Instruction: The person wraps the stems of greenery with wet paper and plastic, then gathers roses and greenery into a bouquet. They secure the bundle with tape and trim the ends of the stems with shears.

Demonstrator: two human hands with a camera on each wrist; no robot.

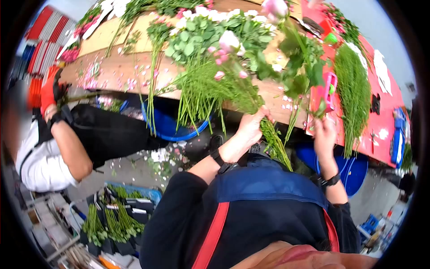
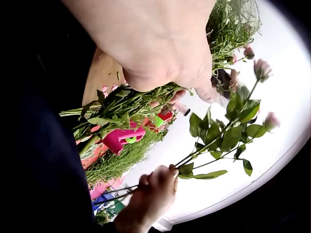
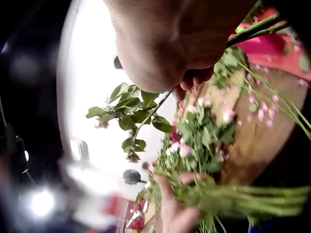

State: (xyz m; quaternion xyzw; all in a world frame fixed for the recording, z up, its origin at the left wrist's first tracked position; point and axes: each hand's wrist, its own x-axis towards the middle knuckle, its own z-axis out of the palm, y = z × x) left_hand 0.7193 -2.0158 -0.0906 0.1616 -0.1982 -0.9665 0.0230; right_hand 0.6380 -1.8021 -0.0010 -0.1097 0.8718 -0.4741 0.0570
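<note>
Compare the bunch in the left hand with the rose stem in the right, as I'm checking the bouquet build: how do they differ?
The bunch is many stems packed together; the rose stem is a single sprig. The bunch mixes white and pink blooms with fine greenery; the rose stem carries pink buds and broad leaves. The left hand wraps round the bunch; the right hand pinches the rose stem near its lower end. Both are held up over the table.

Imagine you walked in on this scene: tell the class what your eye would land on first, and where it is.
First, the big bouquet of pink and white flowers, fanned over the wooden table, its stems in the left hand. Beside it, the right hand pinches a single pink rose stem. Further right, a bright red cloth carries a green bundle.
</note>
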